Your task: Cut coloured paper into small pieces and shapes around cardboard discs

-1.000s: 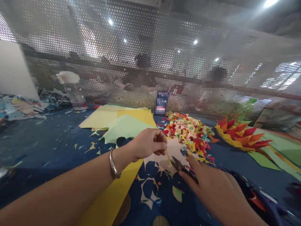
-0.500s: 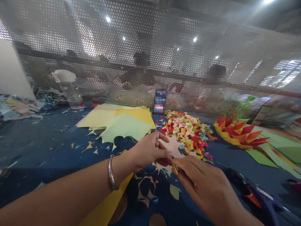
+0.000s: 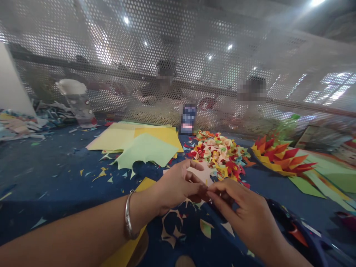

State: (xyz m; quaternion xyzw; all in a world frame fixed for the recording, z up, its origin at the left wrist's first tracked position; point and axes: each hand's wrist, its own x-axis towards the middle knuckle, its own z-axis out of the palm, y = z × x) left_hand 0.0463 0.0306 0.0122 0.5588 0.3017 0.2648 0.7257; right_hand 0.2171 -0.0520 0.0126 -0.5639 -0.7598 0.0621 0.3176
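My left hand (image 3: 180,184) and my right hand (image 3: 241,211) meet over the table, thumbs and forefingers pinched together tip to tip. Whatever lies between the fingertips is too small and covered to make out. A silver bangle (image 3: 128,215) circles my left wrist. Just behind the fingers lies a pale pink cut paper (image 3: 204,172). Beyond it rises a heap of small curled paper pieces (image 3: 219,148) in red, yellow, pink and green. Pink paper offcuts (image 3: 169,237) and a green-and-peach paper piece (image 3: 206,227) lie below my hands. Yellow paper (image 3: 122,252) shows under my left forearm.
Paper sheets (image 3: 111,137) and a notched light green sheet (image 3: 151,150) lie behind left. A phone (image 3: 188,120) leans against the perforated metal screen (image 3: 125,89). On the right are a red-orange-yellow folded paper piece (image 3: 283,159) and a dark blue tool (image 3: 311,233). A lidded cup (image 3: 78,104) stands left.
The small yellow piece that showed at my right fingertips is now out of sight. My right fingers have shifted and bent into a tighter pinch against my left fingertips.
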